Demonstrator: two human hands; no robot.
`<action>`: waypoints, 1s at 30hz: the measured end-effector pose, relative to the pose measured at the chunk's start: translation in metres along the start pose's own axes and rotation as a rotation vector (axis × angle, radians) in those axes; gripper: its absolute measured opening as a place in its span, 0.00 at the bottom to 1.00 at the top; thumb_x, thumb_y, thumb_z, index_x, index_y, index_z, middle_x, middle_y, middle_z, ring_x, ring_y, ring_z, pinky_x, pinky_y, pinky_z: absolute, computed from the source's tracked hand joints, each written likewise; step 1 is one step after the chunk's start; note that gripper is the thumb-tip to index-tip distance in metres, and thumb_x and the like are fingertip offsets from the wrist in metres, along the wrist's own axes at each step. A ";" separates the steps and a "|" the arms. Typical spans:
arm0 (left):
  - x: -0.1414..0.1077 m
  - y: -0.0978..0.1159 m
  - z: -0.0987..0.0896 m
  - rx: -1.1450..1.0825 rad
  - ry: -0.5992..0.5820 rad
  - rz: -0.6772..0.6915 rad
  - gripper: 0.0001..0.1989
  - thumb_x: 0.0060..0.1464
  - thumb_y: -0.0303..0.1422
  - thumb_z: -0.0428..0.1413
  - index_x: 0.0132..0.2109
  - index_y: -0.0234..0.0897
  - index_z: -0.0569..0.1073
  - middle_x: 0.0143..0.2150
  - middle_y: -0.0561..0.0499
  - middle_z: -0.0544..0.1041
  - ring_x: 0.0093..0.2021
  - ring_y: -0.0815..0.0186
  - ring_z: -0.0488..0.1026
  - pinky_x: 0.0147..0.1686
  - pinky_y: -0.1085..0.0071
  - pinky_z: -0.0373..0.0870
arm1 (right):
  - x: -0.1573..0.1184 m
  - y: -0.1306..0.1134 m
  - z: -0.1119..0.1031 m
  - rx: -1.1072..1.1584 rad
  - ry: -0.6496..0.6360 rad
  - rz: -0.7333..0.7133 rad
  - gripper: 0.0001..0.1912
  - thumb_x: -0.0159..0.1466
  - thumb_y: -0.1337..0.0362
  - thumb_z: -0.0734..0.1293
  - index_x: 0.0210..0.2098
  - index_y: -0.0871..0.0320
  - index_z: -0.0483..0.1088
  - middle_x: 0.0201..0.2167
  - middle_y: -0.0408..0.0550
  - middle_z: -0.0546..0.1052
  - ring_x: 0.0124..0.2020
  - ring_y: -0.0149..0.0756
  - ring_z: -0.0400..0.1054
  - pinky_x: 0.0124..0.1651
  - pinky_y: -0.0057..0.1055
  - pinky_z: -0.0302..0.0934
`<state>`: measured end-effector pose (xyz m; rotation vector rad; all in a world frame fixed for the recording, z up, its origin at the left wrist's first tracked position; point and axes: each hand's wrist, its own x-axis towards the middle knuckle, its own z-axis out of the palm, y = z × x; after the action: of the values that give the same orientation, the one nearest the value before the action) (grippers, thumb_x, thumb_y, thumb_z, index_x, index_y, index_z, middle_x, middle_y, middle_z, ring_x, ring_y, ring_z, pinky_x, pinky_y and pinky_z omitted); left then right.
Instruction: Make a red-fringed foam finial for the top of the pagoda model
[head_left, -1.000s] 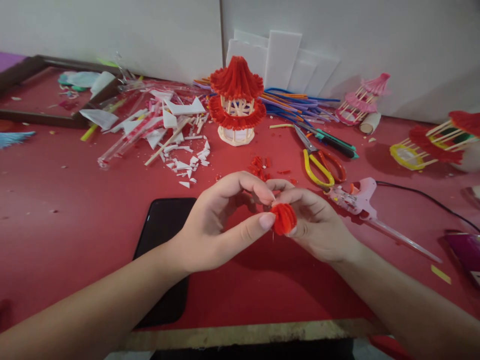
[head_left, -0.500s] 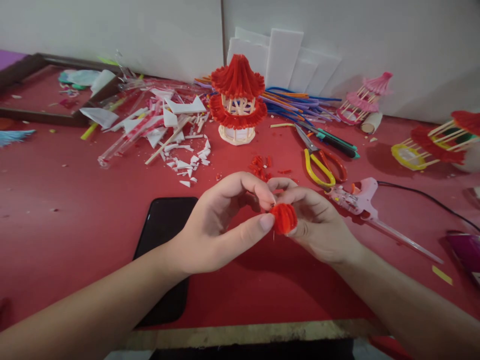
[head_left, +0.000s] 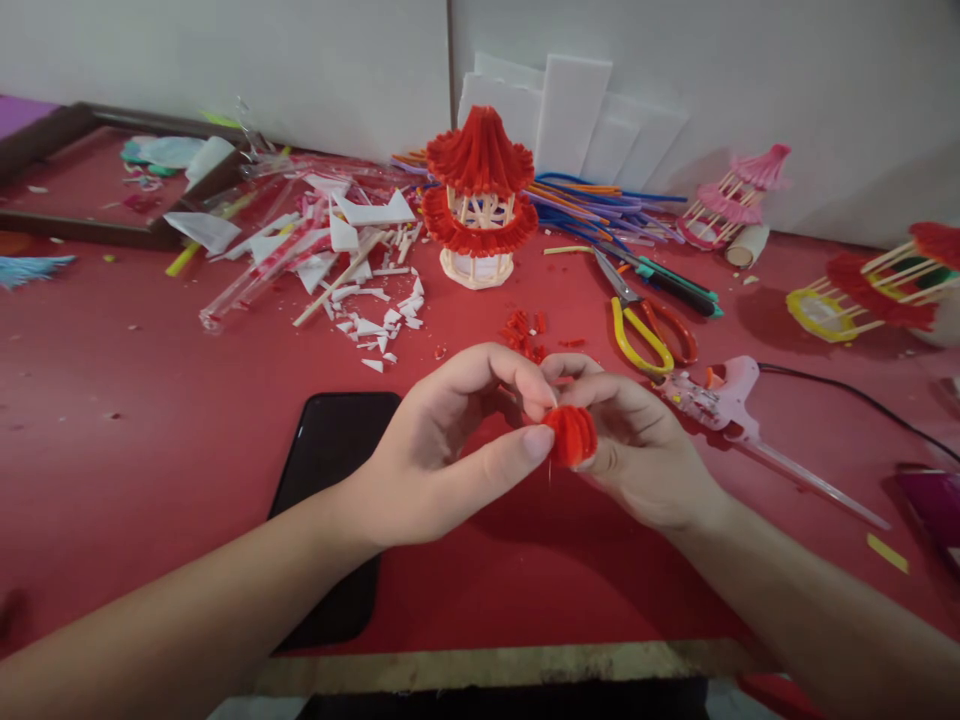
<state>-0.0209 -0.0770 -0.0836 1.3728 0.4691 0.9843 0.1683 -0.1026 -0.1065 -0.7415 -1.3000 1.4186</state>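
Note:
Between my two hands is a small red fuzzy ball, ribbed as if made of pipe cleaner pieces. My left hand pinches its left side with thumb and forefinger, and a thin pale strand shows at these fingertips. My right hand grips the ball from the right, its fingers curled behind it. Short red clippings lie on the table just beyond the hands. A black phone rests partly under my left forearm. Farther back stands a red-roofed stick pavilion.
To the right lie yellow-and-red-handled scissors, a cutter knife and a pink glue gun with its cord. White scraps and plastic wrappers litter the left. Pipe cleaners and foam boards are at the wall.
Both hands keep their hold on the red ball, almost unmoved. The whole view has shifted very slightly.

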 end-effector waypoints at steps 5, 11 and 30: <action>0.002 -0.001 0.000 -0.021 -0.020 0.020 0.04 0.58 0.27 0.59 0.41 0.37 0.73 0.37 0.50 0.71 0.36 0.68 0.70 0.39 0.72 0.70 | 0.000 -0.002 0.001 0.019 -0.002 -0.010 0.12 0.58 0.65 0.75 0.41 0.44 0.77 0.48 0.43 0.69 0.47 0.32 0.69 0.46 0.32 0.70; 0.007 0.000 -0.003 -0.126 -0.099 -0.076 0.04 0.58 0.27 0.59 0.41 0.36 0.72 0.37 0.51 0.69 0.35 0.70 0.68 0.35 0.74 0.68 | 0.001 -0.002 0.002 0.028 -0.019 -0.025 0.13 0.59 0.66 0.75 0.41 0.44 0.78 0.44 0.44 0.69 0.48 0.34 0.68 0.47 0.33 0.71; 0.008 0.002 -0.006 -0.110 -0.170 -0.148 0.06 0.55 0.23 0.60 0.39 0.36 0.71 0.36 0.52 0.69 0.34 0.71 0.68 0.35 0.75 0.69 | 0.002 -0.008 -0.009 -0.056 -0.103 -0.021 0.14 0.57 0.68 0.76 0.41 0.47 0.79 0.44 0.43 0.68 0.44 0.30 0.71 0.51 0.33 0.69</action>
<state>-0.0222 -0.0670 -0.0805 1.2909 0.3777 0.7552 0.1784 -0.0985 -0.1005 -0.6974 -1.4284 1.4241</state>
